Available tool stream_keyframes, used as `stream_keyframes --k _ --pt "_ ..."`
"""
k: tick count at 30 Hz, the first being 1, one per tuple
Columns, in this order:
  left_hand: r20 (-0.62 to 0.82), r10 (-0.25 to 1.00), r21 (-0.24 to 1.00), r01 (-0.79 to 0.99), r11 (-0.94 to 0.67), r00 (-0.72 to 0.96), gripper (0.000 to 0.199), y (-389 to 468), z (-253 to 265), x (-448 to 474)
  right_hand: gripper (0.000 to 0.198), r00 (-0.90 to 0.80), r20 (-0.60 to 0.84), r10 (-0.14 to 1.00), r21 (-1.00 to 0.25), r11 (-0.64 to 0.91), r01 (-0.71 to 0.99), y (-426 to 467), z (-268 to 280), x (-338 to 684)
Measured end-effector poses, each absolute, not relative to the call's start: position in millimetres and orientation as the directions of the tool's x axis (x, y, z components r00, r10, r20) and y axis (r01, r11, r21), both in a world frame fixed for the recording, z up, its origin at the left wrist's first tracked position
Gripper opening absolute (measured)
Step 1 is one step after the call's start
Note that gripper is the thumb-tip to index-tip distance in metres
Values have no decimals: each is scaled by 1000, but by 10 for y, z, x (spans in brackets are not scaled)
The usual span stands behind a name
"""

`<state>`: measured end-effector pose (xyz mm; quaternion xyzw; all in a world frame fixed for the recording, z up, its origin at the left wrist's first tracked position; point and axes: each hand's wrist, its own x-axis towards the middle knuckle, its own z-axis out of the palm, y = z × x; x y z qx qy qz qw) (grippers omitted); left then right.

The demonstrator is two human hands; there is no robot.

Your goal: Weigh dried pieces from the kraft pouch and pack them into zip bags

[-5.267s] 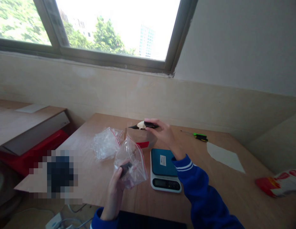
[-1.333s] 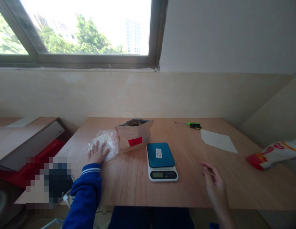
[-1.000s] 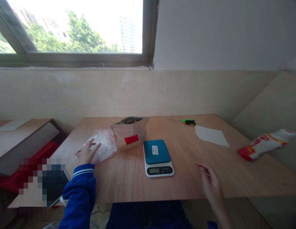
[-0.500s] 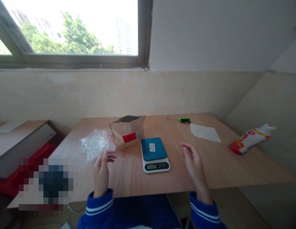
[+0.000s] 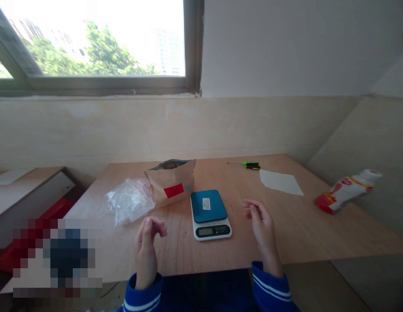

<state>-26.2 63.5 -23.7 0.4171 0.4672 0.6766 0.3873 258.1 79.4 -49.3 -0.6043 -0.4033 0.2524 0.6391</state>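
Note:
A kitchen scale (image 5: 210, 230) with a blue plate and a small display lies in the middle of the table between my hands. My left hand (image 5: 148, 249), loosely curled and empty, hovers over the near edge in front of the clear plastic zip bags (image 5: 128, 201). To the right of the scale, my right hand (image 5: 262, 225) is raised with bent fingers, nothing in it, touching nothing. Behind the scale and to its left stands a brown paper pouch (image 5: 172, 182) with a red label; its top gapes, and its contents are hard to make out.
Two screwdrivers (image 5: 251, 165), with green and yellow-black handles, lie near the back edge of the table (image 5: 230, 255). A white paper sheet (image 5: 281, 182) is beside them. On the right, a white and red bottle (image 5: 347, 190) appears tilted. A blurred-out patch covers the lower left.
My left hand has shifted right and toward me, its fingers more curled. The right hand has moved slightly left. The view has shifted a little; objects on the table stay put.

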Motion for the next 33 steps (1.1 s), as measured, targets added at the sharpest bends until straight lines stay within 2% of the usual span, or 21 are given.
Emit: stream_keyframes --k 7,10,13,17,19,22,24,27,30,33 --pt "231 904 966 -29 -258 -361 36 645 -195 -346 43 449 201 870 -971 118 207 742 -486 2638" --pt "326 882 945 122 -303 -340 33 699 -56 -358 42 377 192 906 -971 119 210 690 -478 2574" --pt "478 826 867 312 -389 -297 26 849 134 -340 36 270 212 939 -970 170 172 699 -325 2388" --pt "613 781 705 526 -475 -117 36 1225 311 -280 24 -37 366 930 -898 363 249 868 217 2013" --pt "639 769 622 603 -500 -21 41 1402 328 -253 22 -191 500 845 -785 535 314 1035 542 1834" --pt "624 780 592 624 -509 45 43 1499 294 -225 24 -363 604 710 -630 704 328 1369 901 1623" --pt "611 791 617 606 -503 34 38 1437 254 -209 22 -461 575 676 -617 728 298 1590 1009 1530" --pt "604 797 640 590 -493 11 22 1253 183 -176 23 -598 443 669 -704 672 230 1800 1006 1464" --pt "652 757 618 607 -500 -40 12 1090 99 -136 24 -742 296 602 -772 607 185 1821 909 1478" --pt "705 706 576 635 -516 -65 12 989 25 -112 25 -765 279 581 -745 634 209 1769 814 1540"
